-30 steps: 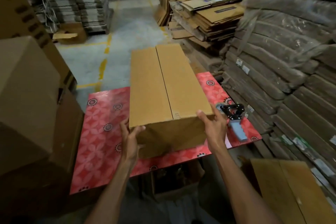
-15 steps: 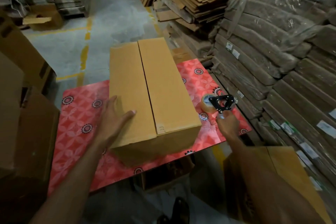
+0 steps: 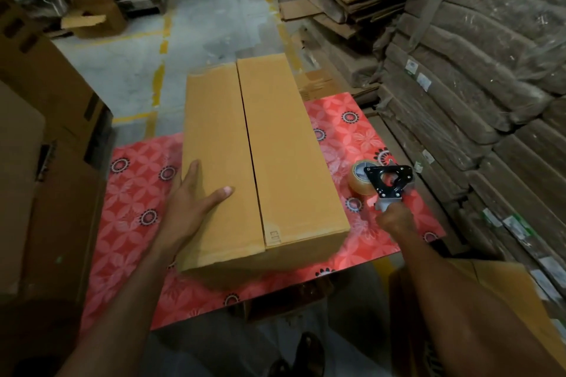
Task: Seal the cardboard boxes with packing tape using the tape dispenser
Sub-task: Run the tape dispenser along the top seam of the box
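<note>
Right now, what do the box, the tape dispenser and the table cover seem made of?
Cardboard box: matte tan cardboard, creased at edges. Tape dispenser: glossy black frame, probably painted metal; pale handle, perhaps plastic. Tape roll: shiny translucent film. Table cover: red floral sheet, glare suggests plastic or laminate.

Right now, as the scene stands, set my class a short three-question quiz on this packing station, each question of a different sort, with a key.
1. True or false: the left hand rests on top of the cardboard box.
2. The right hand grips: A) the tape dispenser; B) a box flap; C) nothing.
3. Fill in: the box stands on a ___ patterned table.
Key: 1 true; 2 A; 3 red.
</note>
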